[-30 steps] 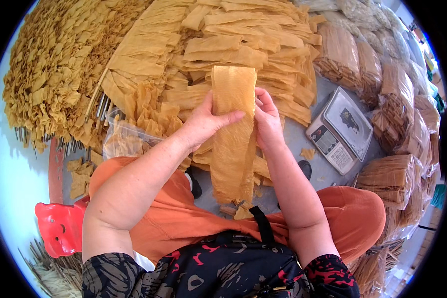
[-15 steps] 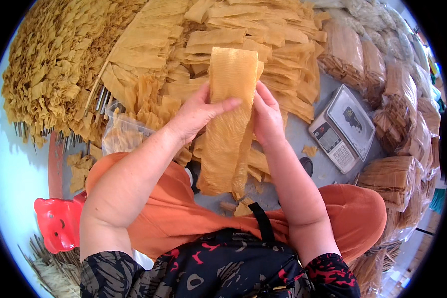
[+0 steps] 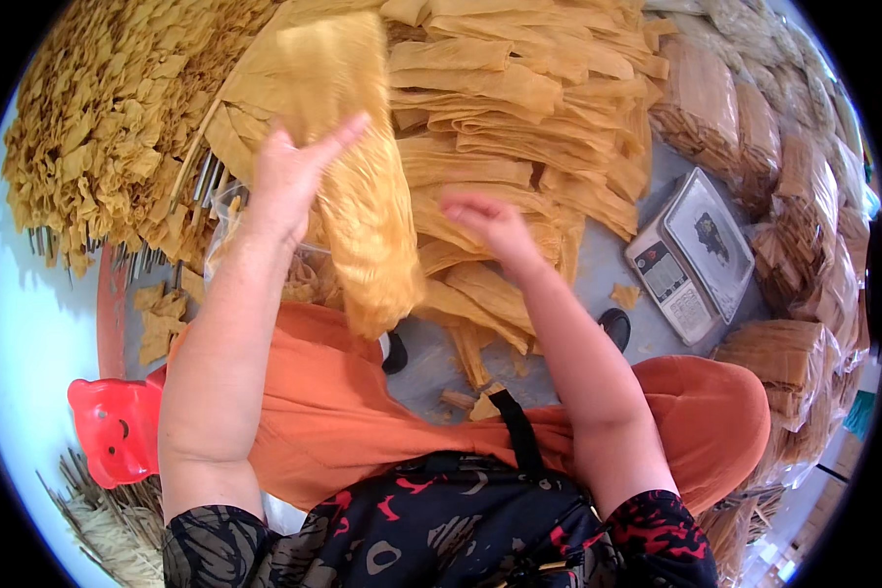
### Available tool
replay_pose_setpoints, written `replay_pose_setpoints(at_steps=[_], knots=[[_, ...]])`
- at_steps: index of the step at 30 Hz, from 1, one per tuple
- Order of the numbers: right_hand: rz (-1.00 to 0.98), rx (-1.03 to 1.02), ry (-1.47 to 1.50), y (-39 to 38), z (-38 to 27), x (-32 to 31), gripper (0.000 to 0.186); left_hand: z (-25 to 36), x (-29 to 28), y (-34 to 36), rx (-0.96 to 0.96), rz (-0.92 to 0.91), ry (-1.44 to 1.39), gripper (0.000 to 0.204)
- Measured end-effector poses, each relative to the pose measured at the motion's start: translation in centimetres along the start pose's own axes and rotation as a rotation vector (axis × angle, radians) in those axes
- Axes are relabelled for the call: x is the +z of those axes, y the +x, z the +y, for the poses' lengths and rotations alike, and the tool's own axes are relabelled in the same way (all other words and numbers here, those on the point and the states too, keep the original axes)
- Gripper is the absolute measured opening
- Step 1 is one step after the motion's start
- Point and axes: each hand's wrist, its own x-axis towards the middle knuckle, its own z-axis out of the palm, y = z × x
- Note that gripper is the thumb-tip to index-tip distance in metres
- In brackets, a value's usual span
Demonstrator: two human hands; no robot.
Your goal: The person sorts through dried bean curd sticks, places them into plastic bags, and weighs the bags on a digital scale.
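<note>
A long folded sheet of yellow, wrinkled tofu skin hangs from my left hand, its upper end blurred by motion. My left thumb lies across its front, and the other fingers are hidden behind it. My right hand is apart from the sheet, its fingers stretched out with nothing in them. Just beyond it spreads a broad pile of similar folded sheets, stacked in overlapping rows.
Crinkled yellow pieces form a heap over rods at the far left. A kitchen scale stands right, beside clear bags of packed strips. A clear plastic bag lies near my left forearm. A red plastic seat is at left.
My left hand has swung the sheet away to the left and forward. My right hand has let go of it and stays to the right.
</note>
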Motion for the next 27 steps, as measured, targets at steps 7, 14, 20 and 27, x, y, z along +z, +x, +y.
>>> replay_pose_setpoints(at_steps=[7, 14, 20, 27], knots=[[-0.111, -0.089, -1.560, -1.2, 12.6, 4.8, 0.077, 0.8, -1.5, 0.2, 0.204, 0.167, -0.198, 0.049], [-0.209, 0.096, -1.795, 1.1, 14.6, 1.8, 0.044, 0.2, -1.1, 0.6, 0.213, 0.087, -0.226, 0.059], [-0.141, -0.136, -1.195, 0.3, 9.6, -2.3, 0.036, 0.5, -1.1, 0.3, 0.171, 0.057, -0.235, 0.058], [0.176, -0.171, -0.177, -0.1, -1.4, -2.0, 0.029, 0.7, 0.0, -0.4, 0.015, -0.067, -0.361, 0.058]])
